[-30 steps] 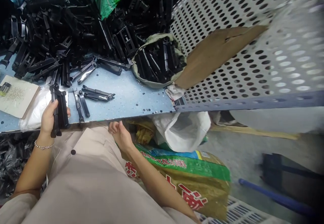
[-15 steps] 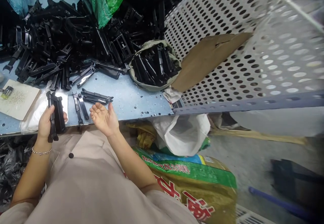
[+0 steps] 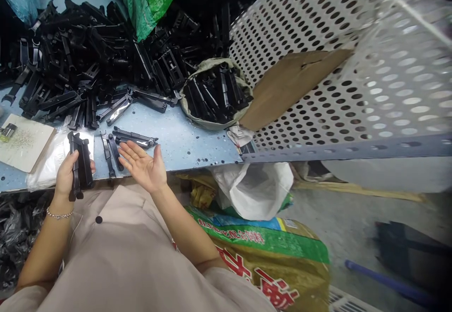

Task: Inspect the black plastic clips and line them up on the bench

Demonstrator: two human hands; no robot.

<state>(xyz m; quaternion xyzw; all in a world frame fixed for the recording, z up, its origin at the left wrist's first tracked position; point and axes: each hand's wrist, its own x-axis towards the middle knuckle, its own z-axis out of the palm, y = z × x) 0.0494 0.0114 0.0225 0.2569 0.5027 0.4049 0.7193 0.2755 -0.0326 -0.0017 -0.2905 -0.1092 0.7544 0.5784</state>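
Observation:
My left hand (image 3: 67, 173) is wrapped round a pair of long black plastic parts (image 3: 82, 166), held upright side by side at the table's front edge. Palm up, with fingers stretched out, my right hand (image 3: 146, 165) holds nothing. Just beyond its fingers lies a black plastic part (image 3: 134, 137) on the blue table. Two slimmer black pieces, one of them a narrow strip (image 3: 107, 154), lie between my hands. Under the left hand's parts a stack of clear plastic bags (image 3: 52, 161) rests on the table.
A heap of black plastic parts (image 3: 84, 48) covers the back of the blue table (image 3: 197, 145). A cloth sack (image 3: 206, 123) full of them stands right of it, beside a perforated grey panel (image 3: 318, 100). At left lies a pale pad (image 3: 26, 147). A white sack (image 3: 259, 192) hangs below.
My right hand's fingers have stretched out flatter and reached a little left. The left hand has shifted slightly right and down with its black parts.

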